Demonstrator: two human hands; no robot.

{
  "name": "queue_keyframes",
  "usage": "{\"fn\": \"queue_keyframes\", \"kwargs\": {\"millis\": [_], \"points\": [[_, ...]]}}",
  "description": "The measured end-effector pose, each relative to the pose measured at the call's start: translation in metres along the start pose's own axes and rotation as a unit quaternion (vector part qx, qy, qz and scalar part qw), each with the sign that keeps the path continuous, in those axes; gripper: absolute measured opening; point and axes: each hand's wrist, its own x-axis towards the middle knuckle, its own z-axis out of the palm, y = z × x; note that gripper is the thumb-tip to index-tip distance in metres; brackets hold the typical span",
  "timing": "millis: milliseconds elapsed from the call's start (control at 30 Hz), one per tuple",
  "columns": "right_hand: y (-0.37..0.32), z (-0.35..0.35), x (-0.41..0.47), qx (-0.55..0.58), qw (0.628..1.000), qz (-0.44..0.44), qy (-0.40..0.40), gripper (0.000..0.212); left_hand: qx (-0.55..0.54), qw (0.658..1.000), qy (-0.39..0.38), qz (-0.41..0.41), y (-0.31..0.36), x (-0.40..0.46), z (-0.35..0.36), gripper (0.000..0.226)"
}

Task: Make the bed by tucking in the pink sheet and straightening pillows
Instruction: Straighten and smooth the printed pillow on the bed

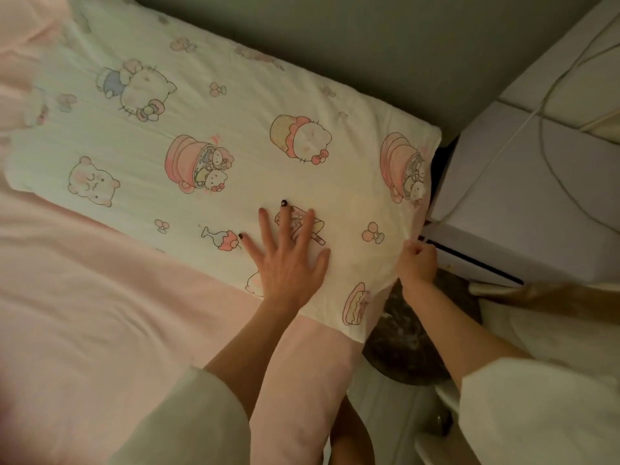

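Note:
A cream pillow printed with pink cartoon cats and cupcakes lies across the head of the bed, on the pink sheet. My left hand presses flat on the pillow's near right part, fingers spread and straight. My right hand pinches the pillow's right edge near its lower corner, fingers curled round the fabric. The sheet hangs over the bed's right side beneath my left forearm.
A grey-green headboard runs along the back. A white bedside cabinet with a cable draped over it stands right of the bed. A dark round rug lies on the floor between bed and cabinet.

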Motion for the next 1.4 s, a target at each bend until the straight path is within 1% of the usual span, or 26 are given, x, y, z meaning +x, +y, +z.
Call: {"fn": "queue_keyframes", "kwargs": {"millis": [33,67,100,167,233,267,300,333,400,433,467,533,600,733,800,900,1000,1067,1133,1200,1233,1300,1333,1400], "points": [[-0.003,0.002,0.0,-0.018,1.0,-0.005,0.013,0.02,-0.004,1.0,0.0,0.0,-0.001,0.0,-0.003,0.068],[-0.007,0.003,-0.001,-0.044,0.998,-0.027,0.032,0.02,-0.011,1.0,0.003,0.002,-0.002,0.001,-0.005,0.067],[-0.013,0.004,-0.001,-0.072,0.994,-0.071,0.051,0.022,-0.017,1.0,0.01,0.008,-0.002,0.005,-0.01,0.066],[-0.029,0.006,-0.005,-0.122,0.968,-0.206,0.073,0.029,-0.021,0.999,0.03,0.03,-0.001,0.016,-0.017,0.062],[-0.05,0.015,-0.01,-0.156,0.918,-0.36,0.057,0.036,-0.02,0.998,0.052,0.04,0.002,0.032,-0.023,0.057],[-0.061,0.023,-0.01,-0.188,0.886,-0.422,0.034,0.04,-0.018,0.997,0.062,0.037,0.004,0.043,-0.025,0.055],[-0.073,0.032,-0.012,-0.234,0.854,-0.465,0.005,0.044,-0.018,0.997,0.07,0.028,0.005,0.054,-0.027,0.054],[-0.082,0.043,-0.011,-0.288,0.823,-0.488,-0.028,0.048,-0.02,0.997,0.075,0.018,0.005,0.064,-0.026,0.054],[-0.088,0.06,-0.003,-0.389,0.775,-0.49,-0.083,0.051,-0.017,0.997,0.074,0.001,0.001,0.075,-0.021,0.056],[-0.082,0.067,0.007,-0.425,0.763,-0.477,-0.099,0.052,-0.007,0.998,0.069,-0.001,-0.001,0.077,-0.012,0.057],[-0.076,0.07,0.015,-0.45,0.758,-0.459,-0.108,0.052,0.006,0.998,0.064,0.001,-0.003,0.076,-0.006,0.059],[-0.063,0.072,0.03,-0.465,0.768,-0.424,-0.115,0.055,0.023,0.998,0.057,0.009,-0.004,0.07,0.006,0.061],[-0.058,0.071,0.036,-0.452,0.787,-0.405,-0.113,0.058,0.018,0.998,0.06,0.008,-0.003,0.068,0.011,0.063],[-0.045,0.062,0.022,-0.369,0.837,-0.392,-0.101,0.056,-0.007,0.997,0.076,0.009,-0.003,0.045,0.018,0.065],[-0.022,0.051,0.011,-0.34,0.843,-0.405,-0.097,0.058,-0.009,0.997,0.077,0.015,-0.004,0.021,0.026,0.064],[0.025,0.035,-0.005,-0.323,0.843,-0.409,-0.132,0.067,0.001,0.998,0.051,0.037,-0.003,-0.016,0.041,0.067],[0.062,0.027,-0.018,-0.284,0.868,-0.368,-0.173,0.072,0.014,0.999,0.017,0.046,-0.002,-0.042,0.054,0.071],[0.069,0.028,-0.021,-0.248,0.887,-0.344,-0.182,0.072,0.018,0.999,-0.007,0.038,-0.003,-0.046,0.056,0.073],[0.067,0.029,-0.022,-0.227,0.896,-0.329,-0.195,0.073,0.035,0.997,-0.05,0.036,-0.005,-0.041,0.052,0.073],[0.062,0.028,-0.025,-0.235,0.894,-0.324,-0.203,0.073,0.027,0.994,-0.1,0.033,-0.005,-0.035,0.045,0.073],[0.059,0.026,-0.027,-0.245,0.893,-0.321,-0.201,0.073,0.013,0.993,-0.112,0.034,-0.005,-0.035,0.04,0.073],[0.057,0.024,-0.034,-0.304,0.882,-0.313,-0.178,0.071,-0.008,0.993,-0.104,0.046,-0.007,-0.041,0.027,0.071],[0.059,0.022,-0.039,-0.362,0.865,-0.311,-0.153,0.07,-0.016,0.994,-0.097,0.053,-0.01,-0.047,0.024,0.069],[0.065,0.017,-0.054,-0.482,0.808,-0.318,-0.112,0.068,-0.026,0.994,-0.095,0.049,-0.02,-0.072,0.022,0.066]]}}
